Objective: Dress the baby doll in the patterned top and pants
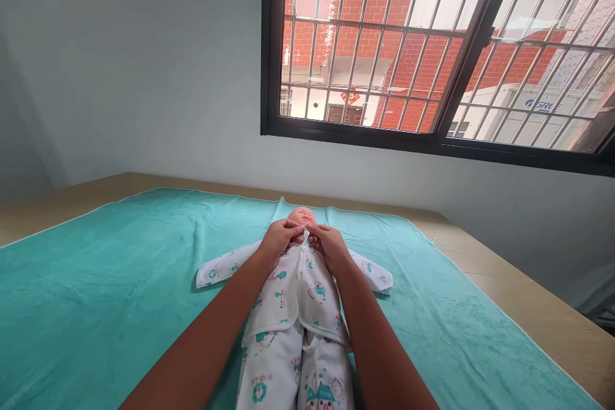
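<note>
A baby doll (pixel 302 213) lies on its back on a turquoise blanket (pixel 120 282), its head toward the wall. It wears a white printed jacket (pixel 317 288) with sleeves spread to both sides, and matching trousers (pixel 271 371). My left hand (pixel 284 235) pinches the jacket's front edge at the collar, just below the doll's chin. Opposite it, my right hand (pixel 328 243) pinches the other front edge, the fingertips of both hands nearly meeting. A white button (pixel 303 248) shows just below them. Whatever lies between the fingertips is too small to make out.
The blanket covers most of a wooden tabletop (pixel 485 269), whose bare edges show at the back and right. Behind it stands a pale wall (pixel 144 77) with a dark-framed, barred window (pixel 365 128) at the upper right.
</note>
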